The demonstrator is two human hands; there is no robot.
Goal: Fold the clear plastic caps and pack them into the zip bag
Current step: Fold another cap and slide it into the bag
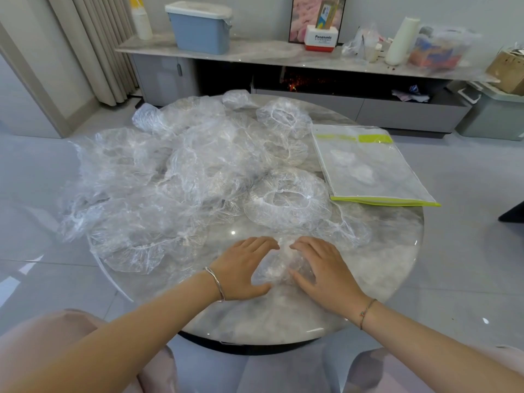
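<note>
Clearly, your left hand (243, 268) and right hand (323, 268) lay flat, fingers relaxed, pressing 1 cap (279, 266) near the table's (255, 321) near edge. The fold would go best if you pushed the air out sideways, then creased it small. The pile (184, 171) covered the left and middle, and the bag (368, 165) lay at the right edge.
</note>
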